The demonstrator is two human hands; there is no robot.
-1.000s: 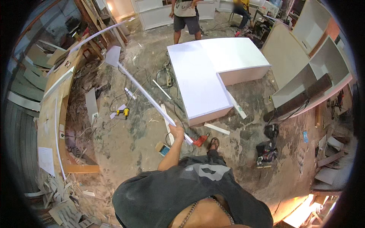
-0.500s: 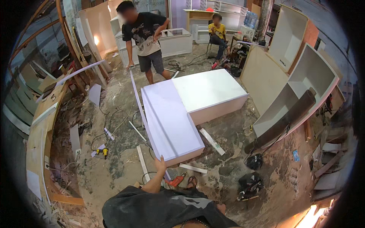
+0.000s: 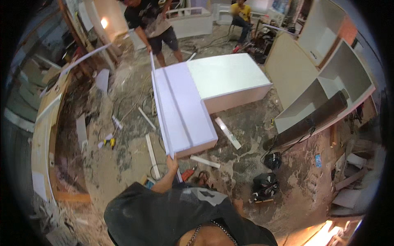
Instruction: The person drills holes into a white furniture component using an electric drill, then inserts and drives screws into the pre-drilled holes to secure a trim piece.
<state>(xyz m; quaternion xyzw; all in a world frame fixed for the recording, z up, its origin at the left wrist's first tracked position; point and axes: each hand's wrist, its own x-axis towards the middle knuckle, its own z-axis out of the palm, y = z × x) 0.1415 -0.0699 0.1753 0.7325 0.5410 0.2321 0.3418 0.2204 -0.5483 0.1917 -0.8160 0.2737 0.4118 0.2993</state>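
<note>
strip along the nine o'clock edge of the cabinet
bench at nine, shelf unit at three, co-worker at eleven, drill on the floor at eight, left grip on the strip at seven.

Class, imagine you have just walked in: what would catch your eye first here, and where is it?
The big white L-shaped box on the floor, centre of the view, dominates. Along its left edge runs a long pale strip, its near end in the person's left grip, its far end at a co-worker's hand. At right, a dark roll slants across an open white cabinet.
</note>
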